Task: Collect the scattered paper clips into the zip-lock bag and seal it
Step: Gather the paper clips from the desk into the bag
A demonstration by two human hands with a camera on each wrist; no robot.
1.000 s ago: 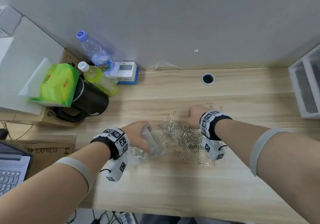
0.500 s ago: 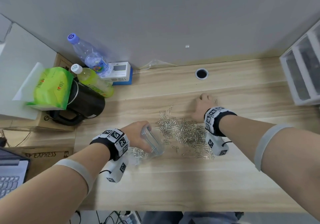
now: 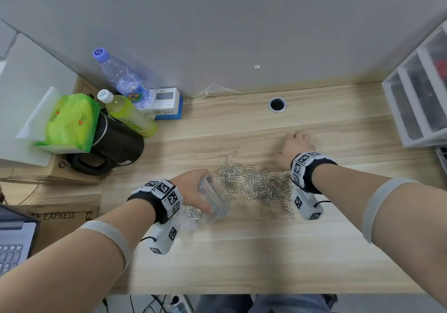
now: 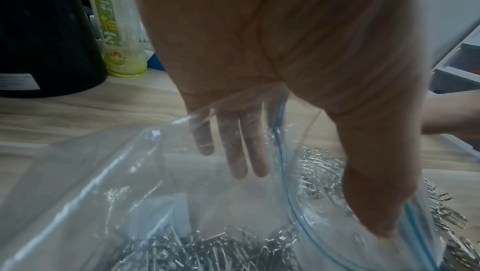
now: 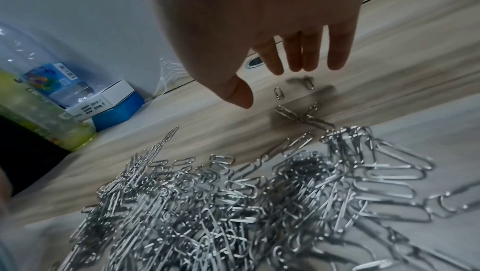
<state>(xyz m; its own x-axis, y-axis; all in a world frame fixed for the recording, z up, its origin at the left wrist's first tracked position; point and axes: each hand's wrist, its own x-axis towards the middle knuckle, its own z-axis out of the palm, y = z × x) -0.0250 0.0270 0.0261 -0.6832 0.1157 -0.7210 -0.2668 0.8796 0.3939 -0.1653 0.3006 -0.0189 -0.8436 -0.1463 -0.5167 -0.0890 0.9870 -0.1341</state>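
Between both hands (image 3: 196, 187) (image 3: 296, 147), paper clips (image 3: 256, 184)

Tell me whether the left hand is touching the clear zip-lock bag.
Touching. The left wrist view shows the left hand holding the clear zip-lock bag open, thumb on its blue-striped rim.

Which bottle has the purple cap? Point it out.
The clear water bottle at the wall, with a colourful label. The other bottle, in front of it, holds yellow-green drink under a white cap.
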